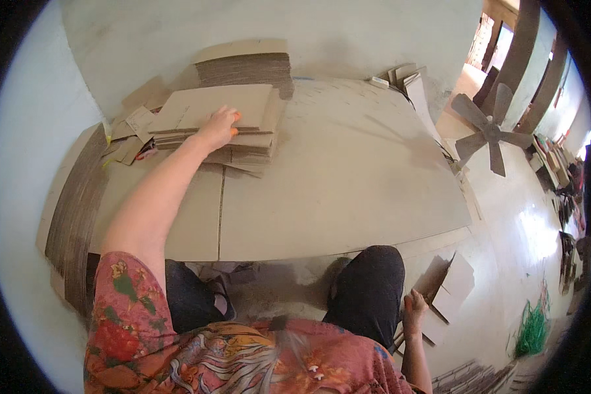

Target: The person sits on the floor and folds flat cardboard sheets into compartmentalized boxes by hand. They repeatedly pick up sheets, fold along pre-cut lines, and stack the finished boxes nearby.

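My left hand (220, 129) reaches forward to a stack of flat cardboard sheets (207, 108) on the table. Its fingers, with orange covers on their tips, are closed at the front edge of the upper sheets. Low at my right side, beside my knee, my right hand (414, 311) has its fingers curled at the edge of a folded cardboard piece (454, 284). Flaps of that cardboard stick out on the far side of the hand; part of the grip is hidden.
A taller cardboard stack (244, 65) stands against the wall, and another stack (72, 203) at the table's left. The broad table (341, 177) lies before me. A fan (491, 130) stands to the right. Green strands (532, 331) and more cardboard (476, 379) lie on the floor.
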`<state>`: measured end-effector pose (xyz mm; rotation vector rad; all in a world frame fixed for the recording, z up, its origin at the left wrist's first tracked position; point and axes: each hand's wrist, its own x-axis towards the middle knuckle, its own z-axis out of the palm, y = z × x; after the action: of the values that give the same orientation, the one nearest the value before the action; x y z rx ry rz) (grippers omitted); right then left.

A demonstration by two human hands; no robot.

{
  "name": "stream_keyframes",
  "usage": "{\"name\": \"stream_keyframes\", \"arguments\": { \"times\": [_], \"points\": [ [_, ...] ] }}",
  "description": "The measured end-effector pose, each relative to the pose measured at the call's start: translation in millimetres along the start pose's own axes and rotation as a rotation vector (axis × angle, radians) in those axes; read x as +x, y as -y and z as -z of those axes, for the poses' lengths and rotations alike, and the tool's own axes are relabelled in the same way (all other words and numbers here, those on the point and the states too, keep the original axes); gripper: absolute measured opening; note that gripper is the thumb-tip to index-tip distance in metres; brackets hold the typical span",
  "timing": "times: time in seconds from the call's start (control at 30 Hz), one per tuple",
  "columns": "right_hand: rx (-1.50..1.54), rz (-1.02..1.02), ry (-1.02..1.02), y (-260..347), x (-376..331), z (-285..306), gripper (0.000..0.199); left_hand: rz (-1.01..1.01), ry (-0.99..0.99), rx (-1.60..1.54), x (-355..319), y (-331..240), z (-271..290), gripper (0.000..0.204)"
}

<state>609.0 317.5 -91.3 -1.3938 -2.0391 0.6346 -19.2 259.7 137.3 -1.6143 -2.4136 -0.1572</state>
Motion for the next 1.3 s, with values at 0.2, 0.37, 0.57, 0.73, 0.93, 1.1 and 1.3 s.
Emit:
{"name": "stream_keyframes", "arguments": {
  "times": [0.2,0.37,0.57,0.73,0.93,1.1,1.3],
  "points": [
    [0.108,0.273,-0.155,116.2,33.5,12.1,0.022,0.043,-0.202,-0.173,2.3,-0.1,-9.5,0.019],
    [0.274,0.439,-0.087,186.1,46.5,4.5,0.019,0.105,-0.181,-0.34,6.6,6.5,-6.9,0.016],
    [0.558,0.258,0.297,240.0,52.1,-22.7,0.023,0.053,-0.377,-0.789,-21.8,17.0,23.8,0.018],
    [1.334,-0.158,0.712,281.7,67.8,-47.6,0.036,-0.18,-0.134,-1.254,-137.2,-76.7,13.2,0.025],
    [1.203,-0.252,0.475,290.7,65.0,-71.5,0.018,-0.338,-0.293,-0.525,-227.2,-67.8,-11.1,0.049],
    [0.837,0.054,0.427,272.6,49.0,-68.6,0.011,0.692,0.193,0.115,-271.4,47.6,-45.8,0.074],
    [0.715,0.08,0.466,275.8,38.5,-67.8,0.019,0.651,0.302,-0.058,-281.1,73.3,-43.5,0.057]
  ]
}}
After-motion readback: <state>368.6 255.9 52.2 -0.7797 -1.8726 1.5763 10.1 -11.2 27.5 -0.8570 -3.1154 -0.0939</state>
